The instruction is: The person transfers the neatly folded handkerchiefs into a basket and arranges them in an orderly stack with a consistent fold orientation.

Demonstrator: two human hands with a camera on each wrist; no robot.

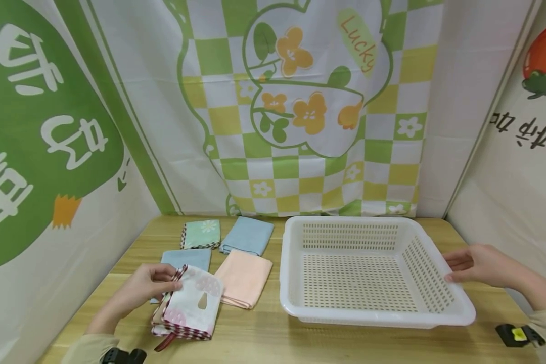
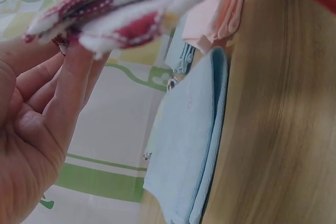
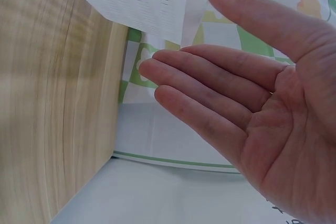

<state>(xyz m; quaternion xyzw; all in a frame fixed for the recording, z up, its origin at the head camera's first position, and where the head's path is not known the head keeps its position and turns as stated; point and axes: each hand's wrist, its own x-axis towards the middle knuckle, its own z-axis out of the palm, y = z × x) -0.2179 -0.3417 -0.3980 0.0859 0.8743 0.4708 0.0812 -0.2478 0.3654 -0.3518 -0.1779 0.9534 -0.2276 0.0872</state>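
Note:
My left hand (image 1: pixel 147 288) pinches a folded white hand towel (image 1: pixel 195 298) with pink prints, a red-checked edge and a dark red loop, between thumb and fingers. In the left wrist view, its layered edge sits above a folded light blue towel (image 2: pixel 186 140). On the right, my right hand (image 1: pixel 484 268) is at the side rim of a white plastic basket (image 1: pixel 373 319). Its thumb tip touches the rim, while the other fingers (image 3: pixel 210 98) extend nearly straight below it in the right wrist view. No towels lie inside the basket.
Behind the left hand lie a folded peach towel (image 1: pixel 245 278), another light blue towel (image 1: pixel 247 235) and a green towel (image 1: pixel 201 233) with a checked edge. All rest on the wooden table (image 1: pixel 255 338). Printed cloth (image 1: pixel 318 172) hangs along the back edge, with side panels left and right.

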